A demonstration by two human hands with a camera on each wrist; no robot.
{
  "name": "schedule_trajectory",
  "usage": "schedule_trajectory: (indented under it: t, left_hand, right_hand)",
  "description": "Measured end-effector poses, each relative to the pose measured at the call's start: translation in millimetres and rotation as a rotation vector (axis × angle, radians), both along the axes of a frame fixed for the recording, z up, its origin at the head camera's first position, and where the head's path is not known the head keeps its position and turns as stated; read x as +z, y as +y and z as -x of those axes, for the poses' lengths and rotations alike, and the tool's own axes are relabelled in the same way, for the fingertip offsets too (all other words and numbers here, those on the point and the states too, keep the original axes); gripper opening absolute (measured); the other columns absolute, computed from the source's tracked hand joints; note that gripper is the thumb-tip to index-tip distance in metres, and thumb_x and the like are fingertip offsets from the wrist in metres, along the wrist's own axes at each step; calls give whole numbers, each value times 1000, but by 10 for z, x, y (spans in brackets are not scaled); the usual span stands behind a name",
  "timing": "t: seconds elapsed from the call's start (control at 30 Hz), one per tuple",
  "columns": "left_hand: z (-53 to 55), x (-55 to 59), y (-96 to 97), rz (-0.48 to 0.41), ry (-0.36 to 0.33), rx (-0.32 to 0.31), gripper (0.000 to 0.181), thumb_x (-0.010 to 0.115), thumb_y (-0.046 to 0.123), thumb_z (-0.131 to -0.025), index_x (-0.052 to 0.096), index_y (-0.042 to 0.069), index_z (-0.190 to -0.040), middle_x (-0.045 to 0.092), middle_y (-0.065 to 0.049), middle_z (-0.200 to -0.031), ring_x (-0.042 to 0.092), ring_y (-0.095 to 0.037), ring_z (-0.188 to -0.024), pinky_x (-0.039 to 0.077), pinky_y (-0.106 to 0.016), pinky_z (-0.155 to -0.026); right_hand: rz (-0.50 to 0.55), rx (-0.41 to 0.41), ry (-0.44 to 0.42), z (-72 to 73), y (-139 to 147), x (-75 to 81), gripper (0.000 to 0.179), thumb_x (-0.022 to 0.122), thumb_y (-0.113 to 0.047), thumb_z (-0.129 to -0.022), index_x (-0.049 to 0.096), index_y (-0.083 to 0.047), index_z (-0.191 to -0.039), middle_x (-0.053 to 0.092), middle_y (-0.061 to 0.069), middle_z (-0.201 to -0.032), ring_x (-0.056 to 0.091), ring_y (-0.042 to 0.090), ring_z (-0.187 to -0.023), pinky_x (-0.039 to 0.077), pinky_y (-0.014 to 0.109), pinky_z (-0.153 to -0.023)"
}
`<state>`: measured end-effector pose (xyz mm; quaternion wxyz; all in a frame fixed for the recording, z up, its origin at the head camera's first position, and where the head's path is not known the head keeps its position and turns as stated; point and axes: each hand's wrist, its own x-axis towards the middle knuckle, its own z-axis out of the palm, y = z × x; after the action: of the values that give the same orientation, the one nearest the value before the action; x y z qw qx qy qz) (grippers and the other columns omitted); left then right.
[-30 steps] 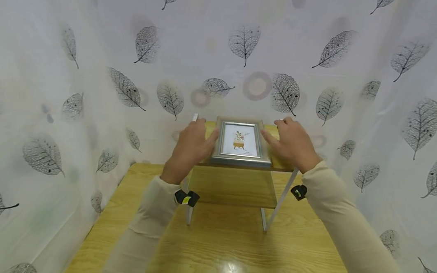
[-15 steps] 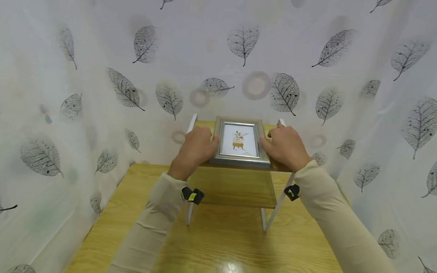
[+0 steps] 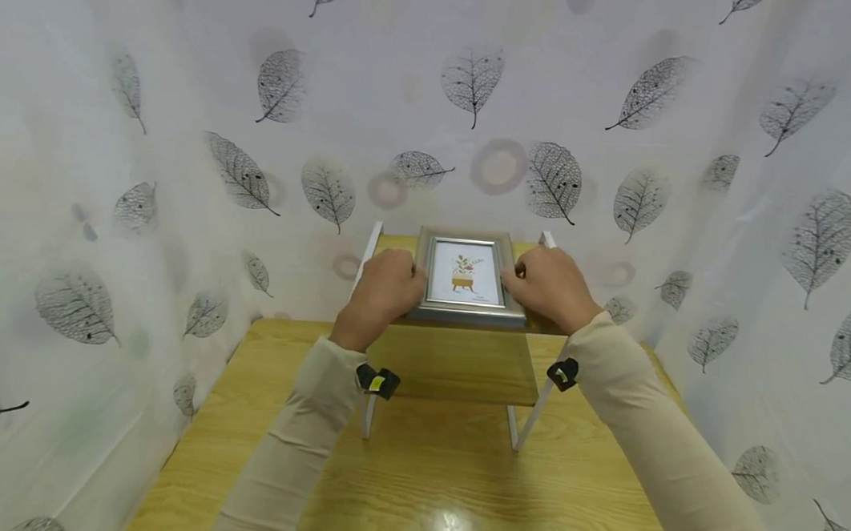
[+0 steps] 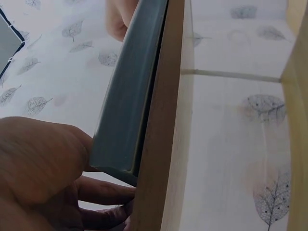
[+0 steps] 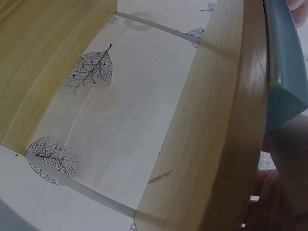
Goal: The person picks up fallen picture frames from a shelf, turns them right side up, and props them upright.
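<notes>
A silver picture frame (image 3: 423,241) with a potted-plant print lies flat, face up, on the top board (image 3: 398,243) of a small two-tier wooden shelf. My left hand (image 3: 381,291) grips its left side, thumb over the edge. On the opposite side my right hand (image 3: 554,284) holds the frame the same way, fingers curled. In the left wrist view the frame's blue-grey edge (image 4: 127,96) rests along the board, and the left hand's fingers (image 4: 103,190) reach beneath its corner. The right wrist view shows the right hand (image 5: 288,159) at the other corner, partly in shadow.
The shelf has a lower board (image 3: 456,363) and white metal legs (image 3: 368,416). It stands on a yellow wood-grain table (image 3: 414,473). Behind and at both sides hangs a white curtain (image 3: 406,80) printed with grey leaves.
Both hands have moved inward from the shelf's sides and closed on the frame's left and right edges. The frame itself stays about where it was.
</notes>
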<state>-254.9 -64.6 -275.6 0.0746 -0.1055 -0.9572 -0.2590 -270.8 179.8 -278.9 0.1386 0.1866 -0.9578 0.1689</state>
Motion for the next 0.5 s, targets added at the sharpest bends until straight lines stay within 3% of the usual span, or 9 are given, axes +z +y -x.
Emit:
schedule_trajectory:
  t: [0.33,0.5]
  left_hand:
    - [30,-19,1,-6,55,-29,46,50,7,-99,37,12,-55,33,1,-54,37,-15,-52,36,-29,-51]
    - [29,-24,9,-9,61,-18,46,50,8,-100,38,12,-55,35,1,-55,38,-16,-52,36,-29,-52]
  right_hand:
    - [27,-30,-7,19,-28,-1,43,53,-13,-89,39,-15,-48,28,-6,-44,25,10,-46,21,25,-44]
    - [15,-42,-7,18,-46,8,42,53,-11,-88,40,-14,-48,30,-5,-43,26,11,-45,23,26,-44]
